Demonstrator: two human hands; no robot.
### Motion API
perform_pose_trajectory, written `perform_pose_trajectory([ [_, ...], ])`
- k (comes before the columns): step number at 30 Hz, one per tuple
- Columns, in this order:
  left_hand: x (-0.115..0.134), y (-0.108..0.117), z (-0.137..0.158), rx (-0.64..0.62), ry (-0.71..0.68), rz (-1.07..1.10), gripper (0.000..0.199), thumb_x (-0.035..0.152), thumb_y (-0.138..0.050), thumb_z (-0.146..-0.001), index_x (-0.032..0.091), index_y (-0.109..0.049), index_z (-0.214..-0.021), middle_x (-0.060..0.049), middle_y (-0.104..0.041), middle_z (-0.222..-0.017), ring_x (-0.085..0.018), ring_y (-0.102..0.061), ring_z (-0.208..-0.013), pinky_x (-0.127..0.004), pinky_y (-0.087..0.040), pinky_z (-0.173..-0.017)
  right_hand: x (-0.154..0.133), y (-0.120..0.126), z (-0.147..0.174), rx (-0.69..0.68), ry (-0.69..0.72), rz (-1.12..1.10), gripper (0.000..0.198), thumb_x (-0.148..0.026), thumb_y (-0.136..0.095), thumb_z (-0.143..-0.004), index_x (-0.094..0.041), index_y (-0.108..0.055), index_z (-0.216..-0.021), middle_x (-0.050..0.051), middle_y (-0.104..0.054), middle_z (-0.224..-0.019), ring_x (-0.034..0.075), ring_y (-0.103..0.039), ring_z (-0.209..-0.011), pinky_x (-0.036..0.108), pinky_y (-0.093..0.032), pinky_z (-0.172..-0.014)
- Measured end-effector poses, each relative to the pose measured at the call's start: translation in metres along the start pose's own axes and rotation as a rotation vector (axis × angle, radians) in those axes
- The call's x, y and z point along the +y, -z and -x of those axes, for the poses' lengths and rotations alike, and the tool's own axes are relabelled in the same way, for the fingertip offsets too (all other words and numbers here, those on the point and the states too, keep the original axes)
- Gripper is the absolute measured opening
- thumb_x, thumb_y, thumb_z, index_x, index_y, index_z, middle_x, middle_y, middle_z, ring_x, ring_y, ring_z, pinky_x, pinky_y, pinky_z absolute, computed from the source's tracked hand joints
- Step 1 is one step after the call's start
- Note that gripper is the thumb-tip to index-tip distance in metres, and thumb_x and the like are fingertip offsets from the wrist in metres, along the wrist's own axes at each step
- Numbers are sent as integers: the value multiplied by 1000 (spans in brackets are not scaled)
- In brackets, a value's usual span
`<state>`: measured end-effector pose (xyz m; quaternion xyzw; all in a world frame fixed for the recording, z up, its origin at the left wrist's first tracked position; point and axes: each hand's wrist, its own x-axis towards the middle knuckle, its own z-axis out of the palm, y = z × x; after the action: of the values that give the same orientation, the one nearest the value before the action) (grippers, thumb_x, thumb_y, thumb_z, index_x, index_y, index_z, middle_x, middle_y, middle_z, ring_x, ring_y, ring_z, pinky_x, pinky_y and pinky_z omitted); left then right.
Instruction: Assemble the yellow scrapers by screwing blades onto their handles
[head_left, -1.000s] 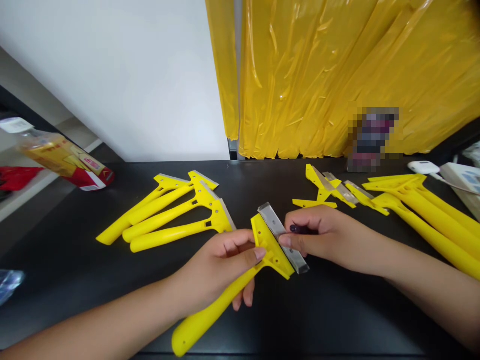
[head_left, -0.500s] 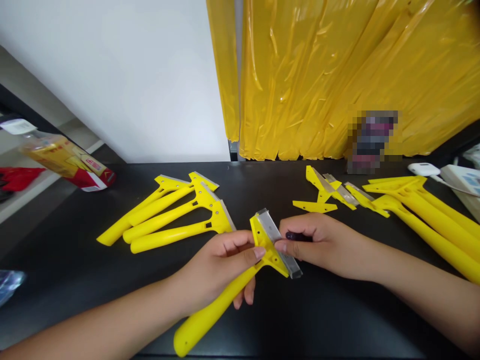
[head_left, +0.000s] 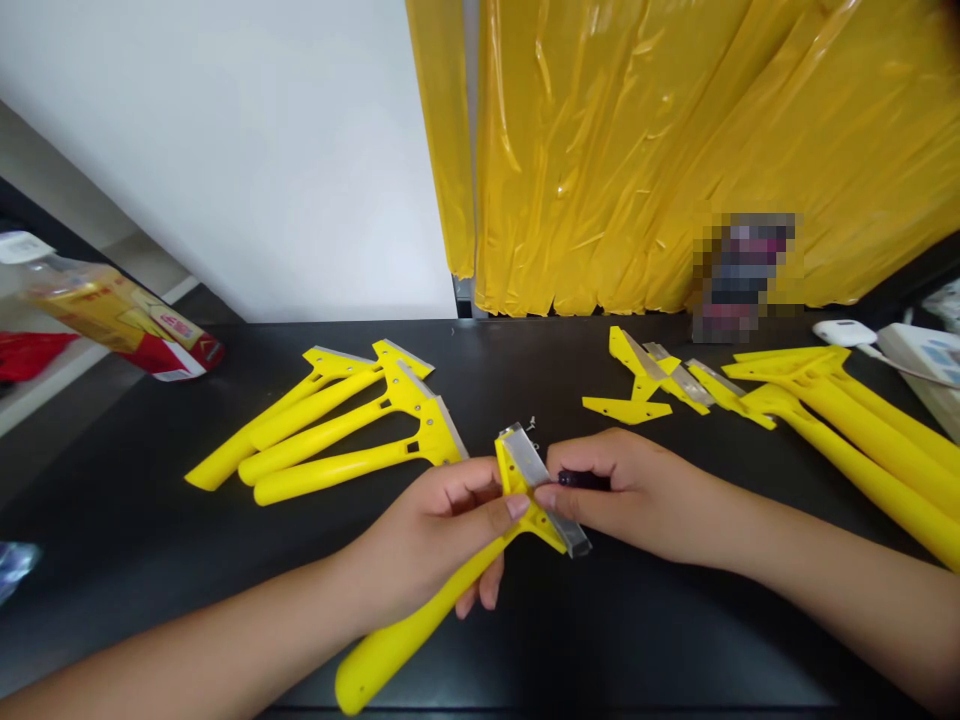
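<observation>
My left hand (head_left: 450,525) is wrapped round the neck of a yellow scraper (head_left: 420,630), its thumb pressing on the head. The scraper slants, handle toward me. A metal blade (head_left: 529,460) with a clear cover at its ends lies along the head's right side. My right hand (head_left: 637,495) is closed round a slim black screwdriver-like tool (head_left: 585,481), whose tip is hidden. Its thumb and forefinger touch the blade's edge. Tiny screws (head_left: 533,423) rest on the black table just beyond the head.
Several yellow scrapers with blades (head_left: 337,475) lie at left. At right are loose yellow clamp plates (head_left: 626,410), blades (head_left: 679,378) and bladeless yellow handles (head_left: 847,450). A drink bottle (head_left: 120,310) leans at far left; a white earphone case (head_left: 844,333) sits at far right.
Both hands and the scraper have shifted slightly left in view, along with the whole scene. The tiny screws beyond the scraper head now show. Both grips stay the same.
</observation>
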<state>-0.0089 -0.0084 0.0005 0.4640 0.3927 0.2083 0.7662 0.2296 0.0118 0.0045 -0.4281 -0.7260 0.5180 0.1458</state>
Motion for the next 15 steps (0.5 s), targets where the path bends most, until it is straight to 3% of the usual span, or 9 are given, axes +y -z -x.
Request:
perform_pose_trajectory([
  [7, 2, 0, 0, -27, -16, 51, 24, 43, -67, -102, 20, -67, -107, 5, -65, -56, -7, -58, -42, -11, -47, -40, -4, 0, 2, 28, 10, -125, 41, -47, -70, -96, -19, -54, -70, -6, -48, -67, 11, -42, -65, 25, -33, -57],
  [15, 0, 2, -2, -25, -6, 88, 19, 38, -67, -102, 20, -68, -105, 5, -65, -57, -8, -59, -41, -11, -46, -38, -4, 0, -1, 33, -6, -92, 45, -49, -69, -97, -20, -51, -69, -7, -45, -65, 11, -40, -63, 25, -30, -56],
])
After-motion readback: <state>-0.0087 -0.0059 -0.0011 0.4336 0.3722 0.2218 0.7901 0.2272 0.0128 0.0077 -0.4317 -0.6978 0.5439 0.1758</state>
